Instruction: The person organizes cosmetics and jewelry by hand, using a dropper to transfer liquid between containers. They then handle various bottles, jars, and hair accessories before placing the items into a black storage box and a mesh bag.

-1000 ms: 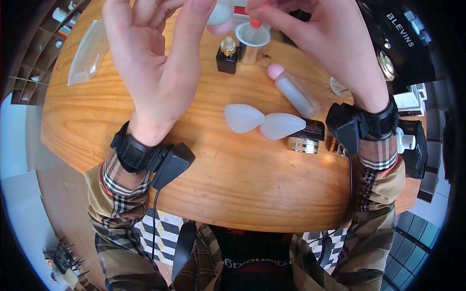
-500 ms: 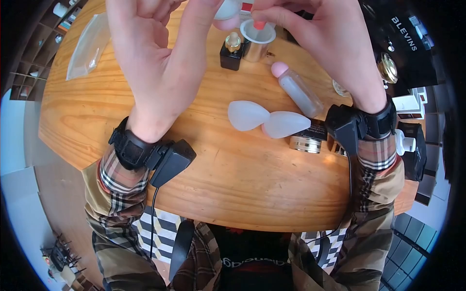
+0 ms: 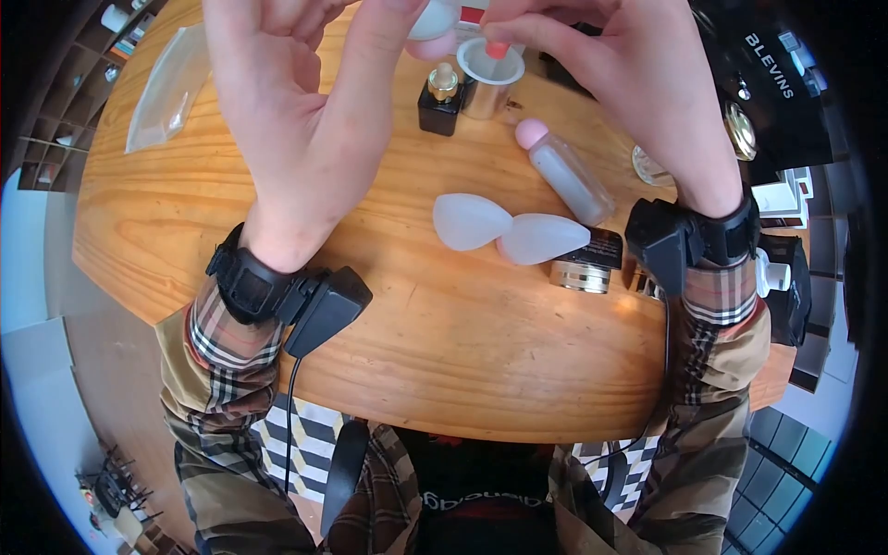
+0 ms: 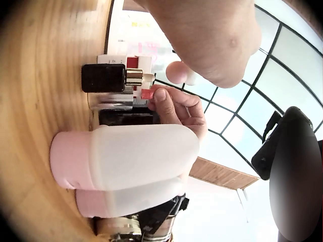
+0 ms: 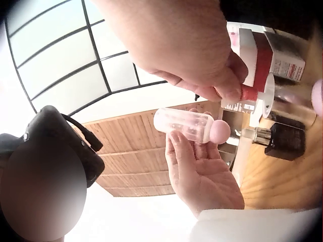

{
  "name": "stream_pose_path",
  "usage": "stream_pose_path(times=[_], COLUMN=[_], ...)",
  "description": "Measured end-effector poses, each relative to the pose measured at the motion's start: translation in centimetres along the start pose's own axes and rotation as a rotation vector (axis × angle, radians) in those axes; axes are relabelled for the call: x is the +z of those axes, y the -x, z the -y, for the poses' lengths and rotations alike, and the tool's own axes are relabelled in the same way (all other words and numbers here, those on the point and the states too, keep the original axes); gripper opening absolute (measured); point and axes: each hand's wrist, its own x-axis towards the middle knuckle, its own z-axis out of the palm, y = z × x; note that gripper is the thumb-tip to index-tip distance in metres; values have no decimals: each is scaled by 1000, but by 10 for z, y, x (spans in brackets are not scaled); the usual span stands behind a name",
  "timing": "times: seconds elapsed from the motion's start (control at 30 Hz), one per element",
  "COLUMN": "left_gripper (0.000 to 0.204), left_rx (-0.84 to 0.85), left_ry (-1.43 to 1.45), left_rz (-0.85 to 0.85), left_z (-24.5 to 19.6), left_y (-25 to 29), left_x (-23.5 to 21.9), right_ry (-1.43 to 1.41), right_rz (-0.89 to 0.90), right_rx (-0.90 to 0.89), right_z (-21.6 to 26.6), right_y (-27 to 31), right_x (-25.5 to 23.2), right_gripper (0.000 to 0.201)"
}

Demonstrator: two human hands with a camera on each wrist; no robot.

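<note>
Red, a small piece (image 3: 498,50) is pinched between thumb and fingertips of the right hand (image 3: 629,88), located at the white-rimmed mouth of a silver cup (image 3: 487,100); contact with the rim cannot be told; the left hand (image 5: 204,174) grips a clear bottle (image 5: 179,123) with round pink cap, thumb against its side, fingers behind; a black dropper bottle (image 3: 438,111) stands just beside the cup; two frosted bottles (image 4: 146,156) stand nearer the person on the wooden table (image 3: 444,361).

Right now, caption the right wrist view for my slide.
Left grip holding a translucent pink-capped bottle, right grip pinching a small red object.
</note>
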Motion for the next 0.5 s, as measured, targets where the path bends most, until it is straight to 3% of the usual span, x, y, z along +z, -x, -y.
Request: stream_pose_path(times=[0.03,0.1,0.33,0.5], left_gripper=[51,51,51,51], left_rx=[-9,-29,-17,-22], left_ry=[-44,-72,58,61], left_rz=[8,7,-10,-6], left_z=[-3,-2,7,5], left_y=[0,0,1,2], left_x=[1,-3,-3,-3], right_ry=[0,369,258,133], right_rz=[0,-475,-393,-368], right_rx=[0,-964,-1055,-902], right_z=[-19,-76,-77,-75], right_y=[-2,-9,-12,-12], right_x=[9,36,29,29], right_gripper=[4,5,6,5])
